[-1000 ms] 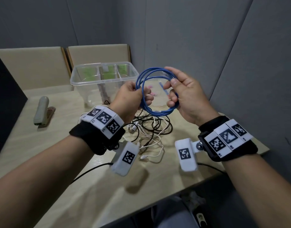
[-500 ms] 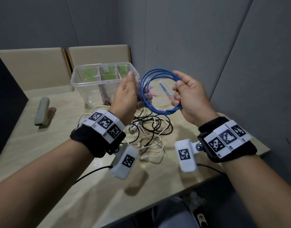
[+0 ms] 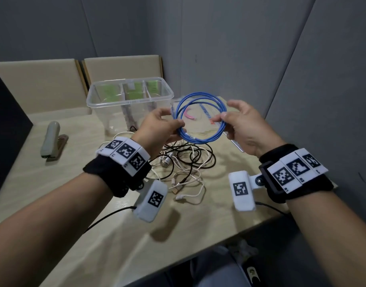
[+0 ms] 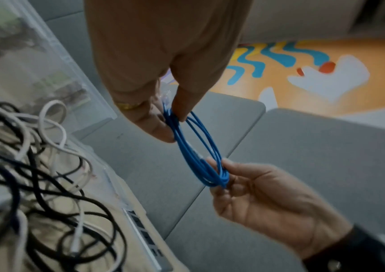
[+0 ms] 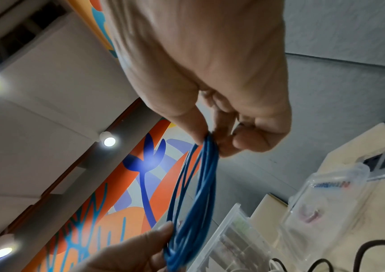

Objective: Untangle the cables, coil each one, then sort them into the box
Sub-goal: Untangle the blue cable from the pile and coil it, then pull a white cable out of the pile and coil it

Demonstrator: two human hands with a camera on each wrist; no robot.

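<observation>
Head camera first: I see my left hand (image 3: 159, 127) and my right hand (image 3: 243, 126) raised above the table (image 3: 84, 214), each pinching one side of the coiled blue cable (image 3: 199, 118). The coil hangs in the air between them, in several round loops, just in front of the clear box (image 3: 129, 100). That box stands at the back of the table, split by dividers into compartments with green patches showing through its walls. Below my hands lies a tangle of black and white cables (image 3: 186, 164), loose on the tabletop. A clear bag (image 3: 207, 121) with something pink inside lies behind the coil. A stapler (image 3: 51, 139) sits well off to the left.

Left wrist camera: my left hand (image 4: 163, 60) grips the bunched loops between thumb and fingers (image 4: 156, 127), a clear plug poking up beside the thumb. The blue cable (image 4: 196, 150) runs down to my right hand (image 4: 265, 202), whose fingertips clamp its far end. The tangle of cables (image 4: 35, 174) fills the lower left, with the box wall (image 4: 47, 55) blurred behind it.

Right wrist camera: my right hand (image 5: 210, 73) pinches the top of the blue cable (image 5: 193, 202) with thumb and curled fingers (image 5: 251, 138). My left hand (image 5: 126, 252) holds the lower end, right beside the box rim (image 5: 221, 226). The clear bag (image 5: 326, 198) rests on the table at right.
</observation>
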